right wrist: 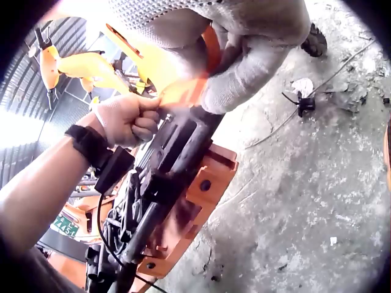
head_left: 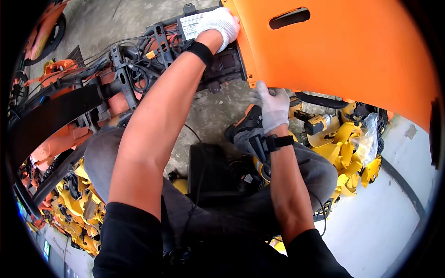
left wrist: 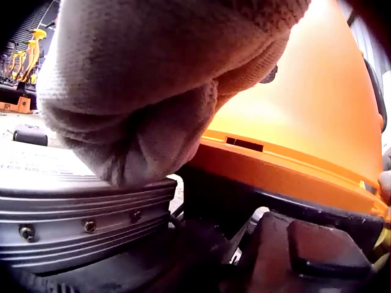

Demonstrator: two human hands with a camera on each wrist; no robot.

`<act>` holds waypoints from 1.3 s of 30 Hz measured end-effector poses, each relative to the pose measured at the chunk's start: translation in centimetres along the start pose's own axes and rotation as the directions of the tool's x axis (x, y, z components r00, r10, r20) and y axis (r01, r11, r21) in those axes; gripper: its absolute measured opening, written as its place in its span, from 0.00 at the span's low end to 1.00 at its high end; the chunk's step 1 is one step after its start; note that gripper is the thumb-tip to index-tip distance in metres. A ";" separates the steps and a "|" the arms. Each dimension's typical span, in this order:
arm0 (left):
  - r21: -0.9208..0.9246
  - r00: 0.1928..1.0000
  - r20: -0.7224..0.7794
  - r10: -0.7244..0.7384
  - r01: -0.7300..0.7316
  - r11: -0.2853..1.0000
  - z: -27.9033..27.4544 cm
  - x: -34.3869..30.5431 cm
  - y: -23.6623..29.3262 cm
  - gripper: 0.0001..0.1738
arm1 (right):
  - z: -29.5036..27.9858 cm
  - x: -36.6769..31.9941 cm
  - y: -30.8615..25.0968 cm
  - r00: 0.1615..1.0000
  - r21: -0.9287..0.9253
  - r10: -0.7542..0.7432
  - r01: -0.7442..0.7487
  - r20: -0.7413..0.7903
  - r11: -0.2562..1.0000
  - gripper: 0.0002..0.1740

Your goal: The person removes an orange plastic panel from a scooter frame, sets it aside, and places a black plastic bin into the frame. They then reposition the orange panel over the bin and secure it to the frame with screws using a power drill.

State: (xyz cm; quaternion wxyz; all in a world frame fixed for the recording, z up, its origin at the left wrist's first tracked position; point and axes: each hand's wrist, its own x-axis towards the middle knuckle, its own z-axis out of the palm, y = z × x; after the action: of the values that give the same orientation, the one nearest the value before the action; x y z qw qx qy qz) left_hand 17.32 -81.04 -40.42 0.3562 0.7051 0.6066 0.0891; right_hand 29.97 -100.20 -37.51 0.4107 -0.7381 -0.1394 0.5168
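Observation:
A large orange body panel (head_left: 343, 55) with a dark oblong slot lies over the vehicle frame at the upper right. My gloved left hand (head_left: 220, 27) grips the panel's far edge, its fingers curled. Beneath that hand in the left wrist view sits a silver finned metal box (left wrist: 85, 226) with a printed label. My gloved right hand (head_left: 273, 104) holds the near corner of the same edge, thumb on top. In the right wrist view, the right hand (right wrist: 244, 58) curls round the panel's orange edge (right wrist: 183, 93) close up, with the left hand (right wrist: 128, 119) at its other end.
The dark frame (head_left: 118, 69) with loose cables runs leftward. Yellow plastic parts (head_left: 343, 153) are heaped at right beside a yellow and black power drill (head_left: 319, 124). More yellow parts (head_left: 76, 204) lie at lower left. A black box (head_left: 206, 169) stands between the person's legs.

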 end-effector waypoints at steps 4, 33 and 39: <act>0.048 1.000 0.000 0.025 -0.024 0.999 0.3 0.8 -1.0 0.20 | 0.4 -0.1 0.1 0.999 -0.005 -0.048 0.048 -0.019 0.999 0.15; -0.167 0.999 0.025 -0.044 0.048 0.985 -0.4 -1.0 0.2 0.18 | 0.2 -0.4 0.4 0.992 -0.078 -0.098 0.092 -0.074 0.993 0.14; -0.223 0.995 0.041 -0.091 0.098 0.970 -0.7 -1.1 0.4 0.17 | 1.0 -0.3 0.5 0.993 -0.026 -0.066 0.064 -0.097 0.998 0.14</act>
State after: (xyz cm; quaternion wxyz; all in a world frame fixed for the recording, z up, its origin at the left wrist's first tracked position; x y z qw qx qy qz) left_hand 16.97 -81.79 -39.37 0.4467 0.6322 0.6198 0.1291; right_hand 28.82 -100.27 -37.80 0.4255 -0.7622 -0.1490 0.4646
